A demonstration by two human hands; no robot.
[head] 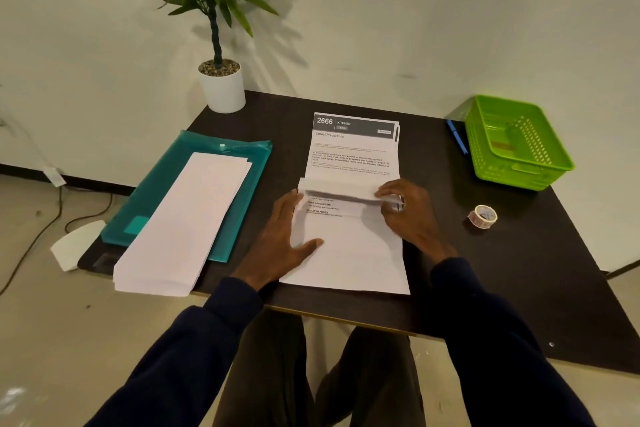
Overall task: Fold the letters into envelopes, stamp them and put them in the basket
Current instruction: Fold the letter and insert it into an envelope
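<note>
Left hand (pixel 277 239) is laid flat on the letter (pixel 349 263), whose fold is pinched by the right hand (pixel 410 215); creasing is likely needed next.

Desk clutter I can see
Potted plant (pixel 221 80) at the back-left corner, teal folder (pixel 156 191) on my left, blue pen (pixel 456 136) far right.

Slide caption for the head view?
Left hand flat on a printed white letter while right hand pinches its fold; white envelope stack left, green plastic basket right.
</note>
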